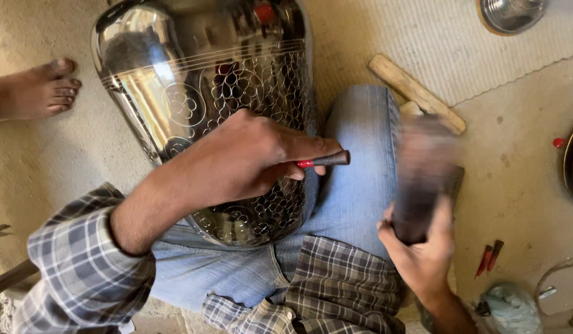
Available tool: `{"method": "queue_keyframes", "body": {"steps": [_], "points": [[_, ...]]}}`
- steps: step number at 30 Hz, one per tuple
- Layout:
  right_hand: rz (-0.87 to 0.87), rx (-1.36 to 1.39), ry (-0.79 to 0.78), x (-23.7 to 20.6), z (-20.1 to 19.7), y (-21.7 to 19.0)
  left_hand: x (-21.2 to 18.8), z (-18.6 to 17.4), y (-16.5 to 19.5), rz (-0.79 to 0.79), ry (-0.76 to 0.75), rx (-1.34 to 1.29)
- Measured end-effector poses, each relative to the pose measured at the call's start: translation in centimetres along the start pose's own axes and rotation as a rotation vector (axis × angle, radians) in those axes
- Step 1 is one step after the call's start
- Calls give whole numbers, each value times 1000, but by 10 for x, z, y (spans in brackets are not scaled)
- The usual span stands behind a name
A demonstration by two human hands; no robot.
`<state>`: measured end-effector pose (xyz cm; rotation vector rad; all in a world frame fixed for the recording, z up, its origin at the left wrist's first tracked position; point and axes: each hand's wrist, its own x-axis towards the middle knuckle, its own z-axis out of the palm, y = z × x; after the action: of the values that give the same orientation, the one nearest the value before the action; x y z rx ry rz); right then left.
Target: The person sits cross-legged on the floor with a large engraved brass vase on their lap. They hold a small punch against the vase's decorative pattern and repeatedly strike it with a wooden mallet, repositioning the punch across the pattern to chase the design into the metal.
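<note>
A large shiny metal pot (194,80) lies on my lap, its side covered with engraved circular flower patterns. My left hand (243,161) rests on the pot and grips a small dark chisel (326,161) with a red band, its blunt end pointing right. My right hand (422,253) holds a dark wooden mallet (425,173), raised beside my jeans-clad leg (360,179) and blurred by motion. The chisel's tip is hidden under my fingers.
A wooden stick (416,93) lies on the pale mat (447,43) beyond my knee. Another person's bare foot (42,89) sits at the left. Two red-tipped punches (489,256) lie on the floor at right, near a steel bowl (512,13) and metal rims (572,161).
</note>
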<state>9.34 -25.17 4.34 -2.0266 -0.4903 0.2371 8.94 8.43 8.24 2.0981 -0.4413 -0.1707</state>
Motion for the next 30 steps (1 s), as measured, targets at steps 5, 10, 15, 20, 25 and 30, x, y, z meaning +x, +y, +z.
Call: {"method": "queue_keyframes", "body": {"steps": [5, 10, 15, 20, 25, 30], "points": [[-154, -499, -87, -17, 2, 13, 12, -6, -2, 83, -114, -81], [-11, 9, -91, -14, -1, 21, 15, -9, -4, -14, -85, -11], [22, 175, 51, -11, -9, 19, 18, -11, -9, 72, -154, -101], [-164, -413, -94, 9, -10, 7, 8, -9, -8, 64, -51, -62], [-101, -229, -126, 44, -14, -10, -11, -2, 0, -4, 163, 106], [-236, -71, -249, 85, -24, -33, -28, 19, 9, -100, 431, 235]]}}
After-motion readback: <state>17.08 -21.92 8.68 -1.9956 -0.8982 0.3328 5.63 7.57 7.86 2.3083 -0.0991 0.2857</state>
